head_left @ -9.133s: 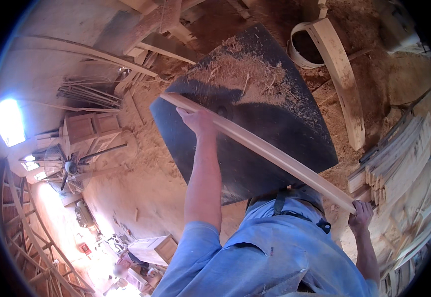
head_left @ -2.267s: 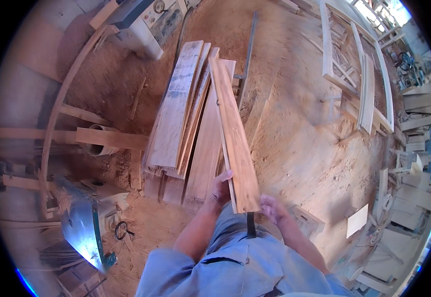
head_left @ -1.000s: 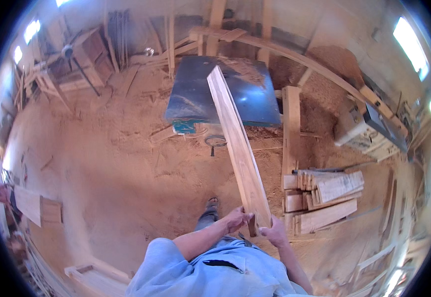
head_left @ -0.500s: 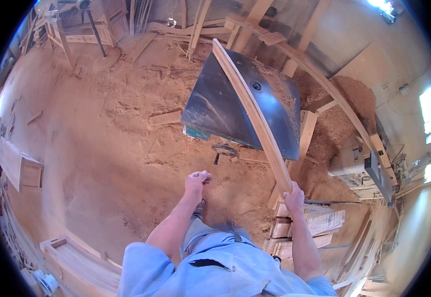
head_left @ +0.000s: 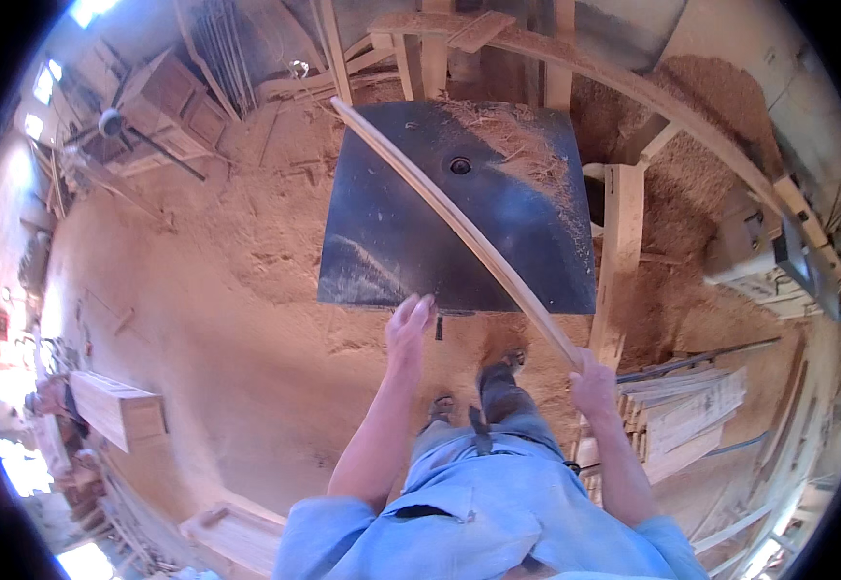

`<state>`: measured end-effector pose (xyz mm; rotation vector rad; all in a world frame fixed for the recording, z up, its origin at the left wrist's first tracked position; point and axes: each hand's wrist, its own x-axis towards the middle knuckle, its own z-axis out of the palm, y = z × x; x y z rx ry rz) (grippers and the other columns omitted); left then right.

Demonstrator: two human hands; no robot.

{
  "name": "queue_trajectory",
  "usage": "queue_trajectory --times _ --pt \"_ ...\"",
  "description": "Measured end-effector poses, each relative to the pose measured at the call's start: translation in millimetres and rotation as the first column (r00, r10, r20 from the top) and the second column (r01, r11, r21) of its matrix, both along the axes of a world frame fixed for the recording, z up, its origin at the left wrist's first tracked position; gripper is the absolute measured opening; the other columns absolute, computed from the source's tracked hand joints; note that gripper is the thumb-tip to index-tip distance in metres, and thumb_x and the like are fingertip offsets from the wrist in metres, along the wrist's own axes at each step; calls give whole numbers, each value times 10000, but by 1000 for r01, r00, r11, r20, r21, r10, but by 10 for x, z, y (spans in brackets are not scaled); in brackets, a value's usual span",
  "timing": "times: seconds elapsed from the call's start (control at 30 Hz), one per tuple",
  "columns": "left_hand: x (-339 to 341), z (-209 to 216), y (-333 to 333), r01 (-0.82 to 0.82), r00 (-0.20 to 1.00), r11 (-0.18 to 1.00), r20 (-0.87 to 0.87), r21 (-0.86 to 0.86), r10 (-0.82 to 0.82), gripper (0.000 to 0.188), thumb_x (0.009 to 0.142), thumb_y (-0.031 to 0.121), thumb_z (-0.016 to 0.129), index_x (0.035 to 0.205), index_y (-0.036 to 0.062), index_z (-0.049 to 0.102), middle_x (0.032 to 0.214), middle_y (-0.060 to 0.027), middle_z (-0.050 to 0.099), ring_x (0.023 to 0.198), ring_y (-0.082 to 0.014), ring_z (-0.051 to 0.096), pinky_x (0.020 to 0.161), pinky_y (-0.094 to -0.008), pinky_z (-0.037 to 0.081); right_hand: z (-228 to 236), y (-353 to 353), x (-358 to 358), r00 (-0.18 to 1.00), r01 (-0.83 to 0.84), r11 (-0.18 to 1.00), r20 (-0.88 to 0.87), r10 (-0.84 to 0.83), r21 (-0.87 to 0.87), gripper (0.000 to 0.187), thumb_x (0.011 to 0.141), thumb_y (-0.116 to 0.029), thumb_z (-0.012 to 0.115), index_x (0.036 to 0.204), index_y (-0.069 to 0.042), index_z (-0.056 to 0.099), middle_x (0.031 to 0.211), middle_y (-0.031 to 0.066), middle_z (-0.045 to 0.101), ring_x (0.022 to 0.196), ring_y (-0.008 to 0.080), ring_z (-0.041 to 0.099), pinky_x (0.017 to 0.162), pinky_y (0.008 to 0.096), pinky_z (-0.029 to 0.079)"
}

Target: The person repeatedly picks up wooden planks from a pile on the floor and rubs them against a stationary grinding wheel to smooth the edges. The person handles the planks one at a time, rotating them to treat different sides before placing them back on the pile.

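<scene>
A long, narrow wooden strip, grooved along its length, runs slantwise over a dark metal machine table. My right hand is closed round the strip's near end, just off the table's front right corner. The strip's far end reaches the table's far left corner. Near the front edge of the table is my left hand, its fingers loosely bent and slightly apart, holding nothing. A round spindle opening shows in the tabletop, beyond the strip. Wood shavings lie over the table's far right part.
A long wooden beam curves past the table's far and right sides. An upright timber stands beside its right edge. Stacked boards lie at my right, and a wooden box-like piece sits at the left. Sawdust covers the floor.
My view has shifted, and I stand nearer the table. My left hand has come forward to its front edge. The strip now slants more to the left, still in my right hand.
</scene>
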<state>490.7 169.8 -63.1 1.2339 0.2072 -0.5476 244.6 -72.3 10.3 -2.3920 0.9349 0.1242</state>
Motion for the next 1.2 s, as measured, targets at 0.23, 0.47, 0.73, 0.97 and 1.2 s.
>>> queue_trajectory --times 0.23,0.47,0.73,0.97,1.2 --pt "974 234 -1888 -52 941 944 333 327 -64 904 890 176 677 1563 -96 139 1573 -271 326 1449 -324 362 1186 -359 276 -16 -620 -1506 990 46 999 -134 -43 22 444 831 -50 658 1271 -60 600 1131 214 674 1053 427 631 887 509 502" --pt "452 86 -2556 -135 933 865 355 484 -53 859 753 -28 552 1529 -106 192 1490 -294 400 1389 -361 429 1163 -373 321 -12 -608 -2906 983 182 972 -63 -174 150 441 809 16 642 1248 -8 610 1117 236 679 1039 445 642 897 490 523" --pt "496 26 -2653 -126 940 882 340 455 -41 801 748 -92 512 1508 -73 258 1308 -218 497 1203 -312 535 1030 -355 431 -115 -537 -2955 989 130 990 62 -133 53 395 825 8 637 1220 5 611 1114 233 688 1025 423 668 894 471 548" --pt "1062 169 -2814 -101 954 891 299 443 -41 672 763 -104 492 1421 -31 374 1164 -149 544 1069 -278 582 934 -357 488 13 -597 -2259 986 169 975 -10 -169 142 436 785 65 593 1219 16 607 1149 236 677 1059 423 655 914 457 542" --pt "314 178 -2774 -91 923 868 368 489 -110 761 730 -94 531 1465 -61 338 1274 -183 525 1172 -292 556 1014 -349 447 -35 -385 -3086 981 194 974 -11 -194 116 506 736 113 579 1229 3 609 1155 242 675 1065 433 651 918 496 536"
